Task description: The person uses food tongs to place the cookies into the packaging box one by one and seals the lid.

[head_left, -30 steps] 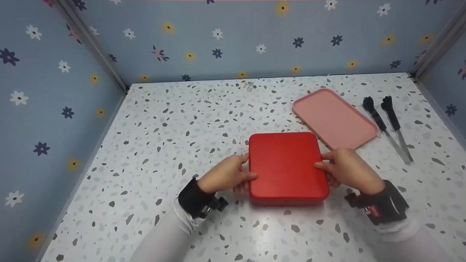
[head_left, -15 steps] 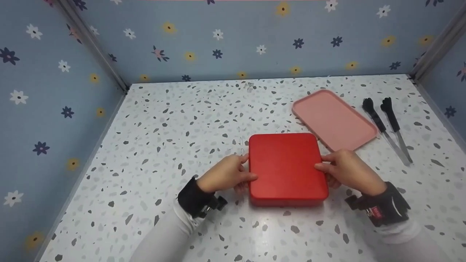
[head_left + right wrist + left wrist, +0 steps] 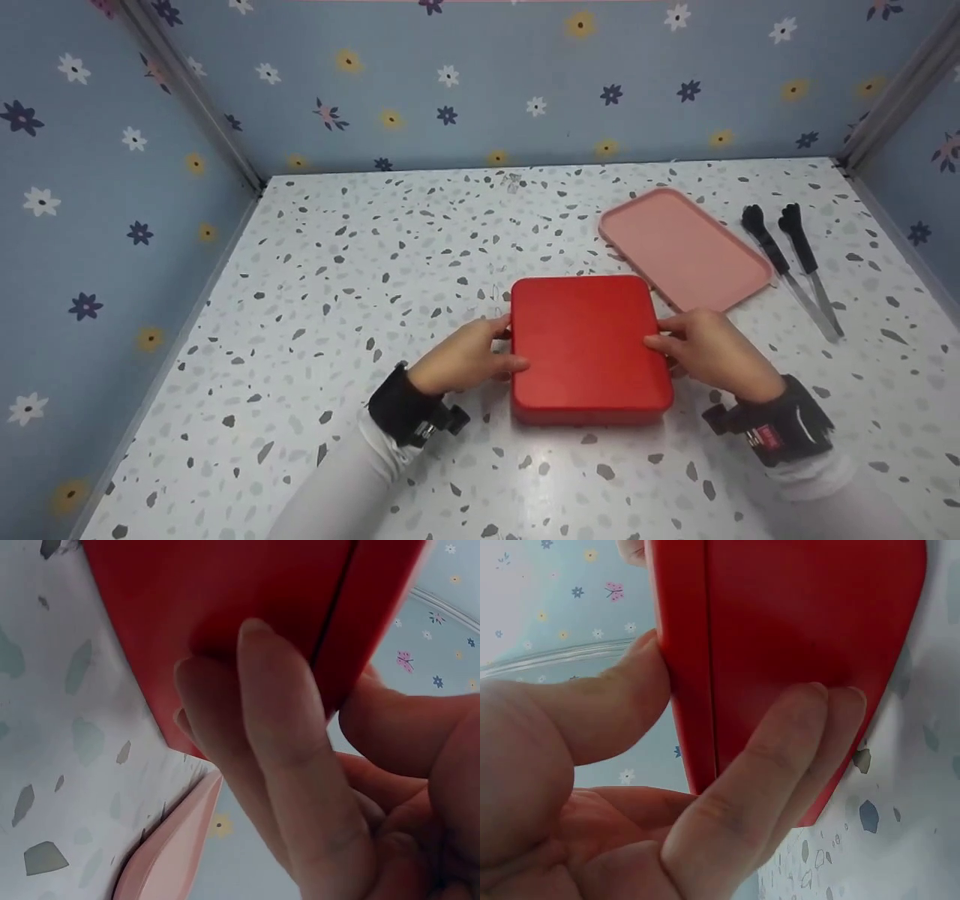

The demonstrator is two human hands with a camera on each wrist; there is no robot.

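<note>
A square red box [image 3: 590,341] with rounded corners lies on the speckled table, its lid on. The seam below the lid runs along the box's side in both wrist views. My left hand [image 3: 474,356] grips the left side, its thumb [image 3: 634,701] on the lid's edge and two fingers [image 3: 761,765] against the side wall under the seam. On the opposite side my right hand [image 3: 716,349] holds the box likewise, thumb on the lid's rim and fingers [image 3: 281,712] against the wall. The box's inside is hidden.
Just behind the box to the right lies a pink tray [image 3: 682,251]. Tongs [image 3: 795,274] with black hand-shaped ends and metal arms rest right of the tray. Flower-patterned panels [image 3: 480,82] close off the table's back and sides.
Little differs: the head view shifts slightly, and the lower fingers of both hands show less beside the box. The box stays in place between the hands.
</note>
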